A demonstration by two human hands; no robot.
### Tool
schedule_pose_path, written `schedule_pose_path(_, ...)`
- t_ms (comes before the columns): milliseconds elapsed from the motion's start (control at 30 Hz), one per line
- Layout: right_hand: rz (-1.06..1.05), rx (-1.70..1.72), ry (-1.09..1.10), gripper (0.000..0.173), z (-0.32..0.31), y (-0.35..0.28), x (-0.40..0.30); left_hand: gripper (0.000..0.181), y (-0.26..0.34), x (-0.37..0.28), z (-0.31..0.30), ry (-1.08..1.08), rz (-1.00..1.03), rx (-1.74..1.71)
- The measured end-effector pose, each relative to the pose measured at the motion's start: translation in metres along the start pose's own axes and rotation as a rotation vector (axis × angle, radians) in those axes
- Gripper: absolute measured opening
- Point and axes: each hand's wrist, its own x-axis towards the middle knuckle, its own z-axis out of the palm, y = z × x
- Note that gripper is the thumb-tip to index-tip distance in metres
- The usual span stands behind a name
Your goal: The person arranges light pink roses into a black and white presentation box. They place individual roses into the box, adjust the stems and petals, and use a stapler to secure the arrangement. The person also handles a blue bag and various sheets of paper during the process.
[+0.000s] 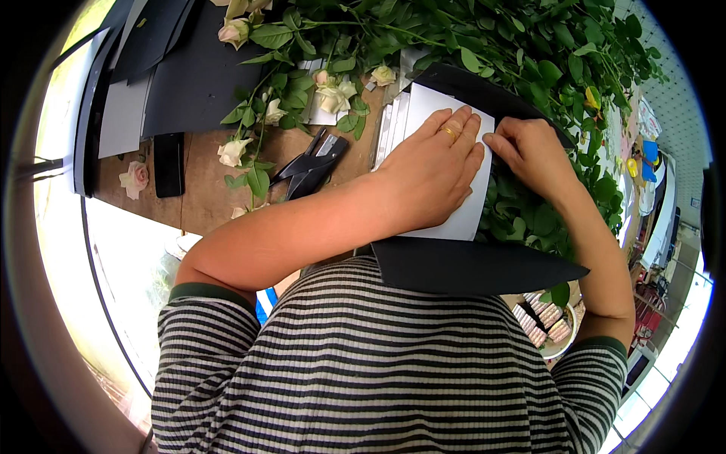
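Observation:
My left hand [434, 170] lies palm down, fingers extended, on a white sheet [442, 102] that covers part of a bundle of rose stems and leaves. A gold ring is on one of its fingers. My right hand [522, 150] has its fingers curled at the sheet's right edge; thumb and forefinger seem to pinch that edge. Black paper [476, 93] stands up behind the sheet, and another flap of black paper [476, 267] juts out near my body. Green leaves [527, 210] show to the right of the white sheet.
A black stapler [317, 162] rests on the wooden table [210, 170], near cream roses [232, 152]. Farther left are a black phone [169, 164], a loose pink rose [134, 180] and dark paper sheets [193, 85]. Leafy rose stems [510, 34] heap up at the back.

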Motion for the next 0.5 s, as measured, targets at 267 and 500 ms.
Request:
schedule_pose_path(267, -0.426, -0.024, 0.560, 0.015, -0.014, -0.027, 0.025, 0.063, 0.002, 0.000, -0.005, -0.104, -0.027, -0.027)
schedule_pose_path(500, -0.414, 0.108, 0.573, 0.012, -0.003, -0.033, 0.012, 0.065, 0.000, 0.000, -0.004, -0.077, -0.049, -0.102)
